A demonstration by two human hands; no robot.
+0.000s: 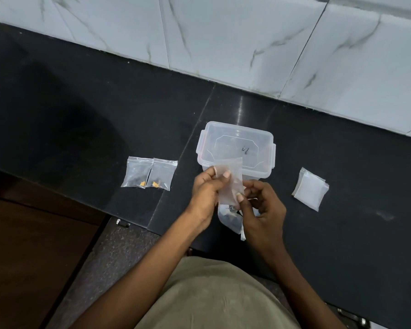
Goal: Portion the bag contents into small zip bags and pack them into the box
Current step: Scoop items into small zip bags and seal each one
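Evenly lit from overhead, with glare streaking the glossy black stone counter (294,129), motion-blurred hands, wide-angle bending at edges.

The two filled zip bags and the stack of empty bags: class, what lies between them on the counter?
In the head view, the clear box, and in front of it both hands holding a small zip bag.

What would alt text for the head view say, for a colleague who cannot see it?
Both hands, left hand and right hand, pinch a small empty clear zip bag above a black stone counter, in front of a lidded clear plastic box. Two filled small zip bags lie left of the box, a stack of empty zip bags right.
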